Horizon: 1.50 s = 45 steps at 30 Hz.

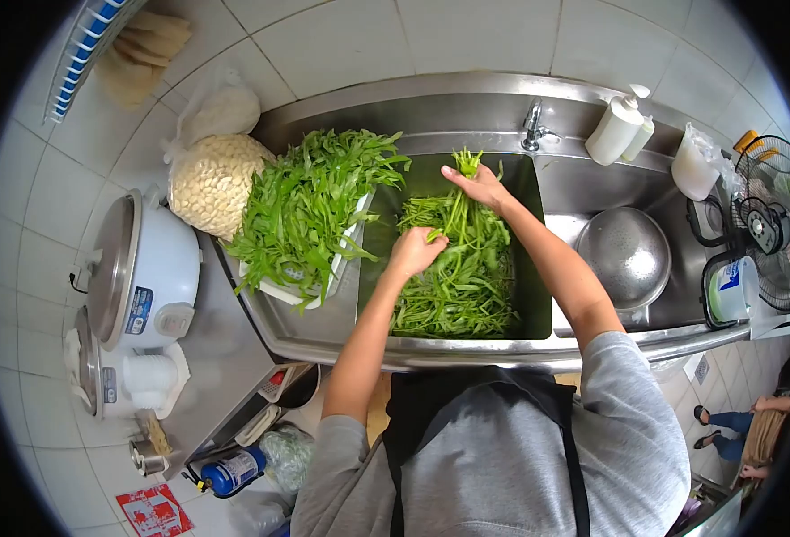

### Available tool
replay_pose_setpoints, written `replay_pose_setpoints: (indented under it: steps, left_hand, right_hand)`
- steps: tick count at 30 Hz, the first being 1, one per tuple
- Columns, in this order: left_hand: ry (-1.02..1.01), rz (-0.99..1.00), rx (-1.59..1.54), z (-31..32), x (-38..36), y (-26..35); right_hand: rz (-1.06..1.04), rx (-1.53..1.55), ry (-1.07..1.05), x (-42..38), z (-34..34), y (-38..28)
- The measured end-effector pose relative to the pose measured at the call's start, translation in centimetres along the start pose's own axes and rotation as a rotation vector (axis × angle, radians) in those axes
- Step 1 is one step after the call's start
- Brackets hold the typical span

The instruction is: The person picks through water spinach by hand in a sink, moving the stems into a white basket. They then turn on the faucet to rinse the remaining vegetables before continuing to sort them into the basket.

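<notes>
Over the left sink basin (545, 268), my right hand (483, 188) grips a bunch of water spinach (459, 213) near its cut stem ends, thumb stretched across the front. My left hand (419, 252) is closed on stems lower down the same bunch, its fingertips partly hidden. Below both hands, more loose water spinach (458, 304) fills the basin, leaves toward me. To the left, a big heap of leafy greens (310, 201) lies on a white plastic basket (346, 255), spilling over its edges.
An upturned metal bowl (625, 258) sits in the right basin beneath the tap (533, 130). Soap bottles (616, 130) stand on the back ledge. At left are a bag of peeled garlic-like pieces (216, 183) and a large rice cooker (149, 268). Another person (757, 438) appears far right.
</notes>
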<state>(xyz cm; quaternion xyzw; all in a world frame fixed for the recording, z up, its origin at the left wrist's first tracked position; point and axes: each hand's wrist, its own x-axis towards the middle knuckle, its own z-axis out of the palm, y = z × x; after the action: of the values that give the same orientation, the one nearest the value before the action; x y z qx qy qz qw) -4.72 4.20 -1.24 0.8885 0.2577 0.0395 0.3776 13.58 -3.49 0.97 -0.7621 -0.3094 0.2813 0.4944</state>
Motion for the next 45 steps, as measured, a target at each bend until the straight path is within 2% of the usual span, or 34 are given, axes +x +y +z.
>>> replay_pose_setpoints:
  steps: [1,3,4,6,7,13,16,18,19,21,24,28,30,31,33,34,35,37,38,39,41,42,45]
  left_hand:
    - [-0.059,0.082,-0.149,-0.6,0.1,-0.9]
    - [-0.161,0.147,-0.337,-1.4,0.1,-2.0]
    - [-0.158,0.147,-0.336,-2.4,-0.2,-1.3]
    - [-0.311,-0.123,-0.422,-4.2,-0.9,-0.1]
    - [-0.311,-0.122,-0.422,-4.3,-1.0,-0.1]
    - [-0.340,-0.125,-0.508,-4.4,-1.1,0.9]
    - [-0.319,-0.156,-0.528,-3.9,-1.0,1.4]
    - [-0.245,0.041,-0.371,-3.4,-0.6,1.0]
    - [-0.245,0.041,-0.371,-2.9,-0.1,0.4]
    - [-0.215,0.170,-0.258,-2.6,0.5,-0.1]
    - [-0.115,0.137,-0.153,-2.7,0.5,0.3]
    - [-0.078,0.112,-0.133,-2.9,0.7,1.3]
    - [0.076,0.113,-0.131,-2.5,0.7,1.1]
    - [0.076,0.109,-0.135,-2.4,0.8,0.7]
    - [0.074,-0.105,-0.475,-2.2,1.2,-0.3]
    - [0.169,-0.139,-0.651,-1.2,0.9,-0.9]
    - [0.175,-0.138,-0.653,-0.3,0.7,-2.0]
    - [0.349,-0.183,-0.792,1.8,0.3,-4.7]
    - [0.197,-0.258,-0.633,1.7,-0.4,-6.0]
    - [0.194,-0.261,-0.635,2.2,-0.7,-7.1]
    - [0.218,-0.010,-0.465,3.3,-1.1,-9.4]
    - [0.192,-0.024,-0.416,3.0,-1.5,-9.3]
    - [0.140,-0.076,-0.577,2.3,-2.3,-8.6]
  right_hand:
    - [-0.003,0.001,-0.003,-0.1,-0.6,-0.2]
    - [0.015,0.014,-0.228,-0.3,-1.5,-0.4]
    - [0.013,0.014,-0.229,-0.2,-1.7,-0.3]
    - [0.118,0.087,-0.290,-0.1,-1.9,0.1]
    - [0.171,0.123,-0.320,-0.1,-2.1,0.2]
    - [0.111,0.181,-0.215,0.5,-0.6,-0.5]
    - [0.172,0.089,-0.263,0.9,-0.4,-0.6]
    - [0.176,0.075,-0.269,1.0,-0.3,-0.8]
    - [0.181,0.061,-0.278,1.0,-0.2,-0.8]
    - [0.176,0.063,-0.273,1.0,-0.1,-0.8]
    - [0.179,0.070,-0.266,1.1,-0.2,-0.9]
    - [0.190,0.137,-0.281,0.2,0.0,-1.7]
    - [0.188,0.187,-0.312,-0.2,0.1,-2.2]
    - [0.192,0.185,-0.314,-0.4,0.1,-2.2]
    - [0.120,0.047,-0.310,-1.1,0.1,-2.5]
    - [0.033,0.238,-0.243,-2.4,0.4,-3.2]
    - [0.029,0.235,-0.246,-1.9,0.6,-2.5]
    - [0.138,0.455,-0.006,-0.8,0.6,0.1]
    - [0.207,0.563,0.043,-0.5,0.1,1.1]
    - [0.304,0.642,0.112,0.0,-0.3,2.0]
    - [0.321,0.755,0.190,2.0,-1.0,4.7]
    - [0.377,0.750,0.223,2.3,-1.4,4.8]
    - [0.412,0.737,0.287,2.7,-1.7,4.9]
